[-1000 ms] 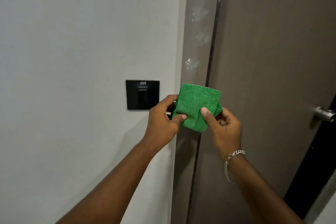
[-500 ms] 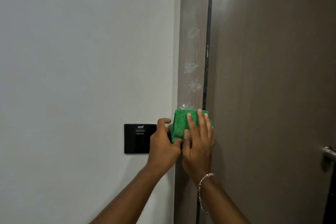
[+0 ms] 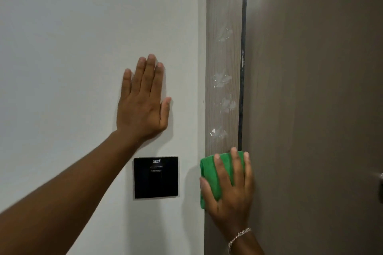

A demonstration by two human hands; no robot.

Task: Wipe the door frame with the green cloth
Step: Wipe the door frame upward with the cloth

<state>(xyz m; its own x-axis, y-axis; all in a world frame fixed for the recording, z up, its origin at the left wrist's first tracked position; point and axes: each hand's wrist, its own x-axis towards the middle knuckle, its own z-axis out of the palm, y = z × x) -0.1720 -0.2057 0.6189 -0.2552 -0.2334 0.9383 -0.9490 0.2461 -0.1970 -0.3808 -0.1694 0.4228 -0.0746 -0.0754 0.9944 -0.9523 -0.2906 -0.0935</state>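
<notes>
Green cloth (image 3: 209,174) is pinned flat on door frame (image 3: 222,58) under open right hand (image 3: 230,190), left hand (image 3: 143,105) splayed empty on wall (image 3: 72,47); pressure best kept even, stroked upward over white smudges (image 3: 222,79).

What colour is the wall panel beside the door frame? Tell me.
Glossy black wall panel, with a small white logo at its top edge; the head view shows it.
</notes>
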